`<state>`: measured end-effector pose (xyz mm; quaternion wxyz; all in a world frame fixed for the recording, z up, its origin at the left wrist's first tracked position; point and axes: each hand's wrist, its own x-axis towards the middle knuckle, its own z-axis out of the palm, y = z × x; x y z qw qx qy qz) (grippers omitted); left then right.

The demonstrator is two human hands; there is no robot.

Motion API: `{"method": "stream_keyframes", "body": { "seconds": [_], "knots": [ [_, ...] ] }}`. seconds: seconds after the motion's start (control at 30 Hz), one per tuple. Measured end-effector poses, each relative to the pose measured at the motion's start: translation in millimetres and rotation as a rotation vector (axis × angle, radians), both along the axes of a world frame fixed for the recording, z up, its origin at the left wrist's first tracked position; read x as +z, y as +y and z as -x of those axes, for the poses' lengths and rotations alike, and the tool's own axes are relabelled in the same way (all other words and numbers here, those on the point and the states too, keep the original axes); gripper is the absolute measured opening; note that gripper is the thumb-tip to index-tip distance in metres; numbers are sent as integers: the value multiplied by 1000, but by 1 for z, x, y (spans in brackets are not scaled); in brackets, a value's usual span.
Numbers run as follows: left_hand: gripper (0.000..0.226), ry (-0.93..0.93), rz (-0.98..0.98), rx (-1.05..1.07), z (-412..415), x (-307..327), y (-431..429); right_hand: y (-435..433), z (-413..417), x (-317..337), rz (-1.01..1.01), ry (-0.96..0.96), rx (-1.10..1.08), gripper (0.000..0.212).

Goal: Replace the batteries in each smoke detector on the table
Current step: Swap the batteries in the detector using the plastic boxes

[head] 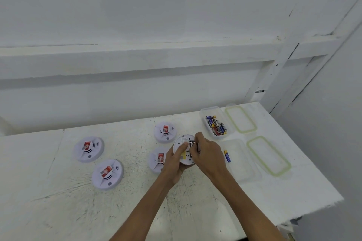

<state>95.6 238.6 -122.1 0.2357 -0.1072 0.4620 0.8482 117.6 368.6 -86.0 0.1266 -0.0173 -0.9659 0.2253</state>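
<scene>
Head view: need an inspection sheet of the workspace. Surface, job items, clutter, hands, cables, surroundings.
Surface: white table, scuffed, dark specks.
Job's things: four smoke detectors face up, far left, near left, far centre, near centre partly behind the left hand; held detector back up; battery box, open, with batteries; loose battery at the empty box's left edge.
Clutter: two lids, green seals, right of the boxes.
Hands: left hand grips the held detector; right hand fingertips at its battery bay, contents hidden.
Cables: nothing seen.
Surroundings: white wall, white frame at right.
</scene>
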Motion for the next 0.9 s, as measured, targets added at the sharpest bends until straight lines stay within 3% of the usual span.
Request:
{"method": "stream_keyframes", "body": {
  "seconds": [0.47,0.9],
  "knots": [
    [23,-3,2,1,-4,4,2,1,8,15,-75,-74,-14,20],
    [24,-36,-76,-3,-2,9,10,9,3,10,203,-38,-94,23]
  ]
}}
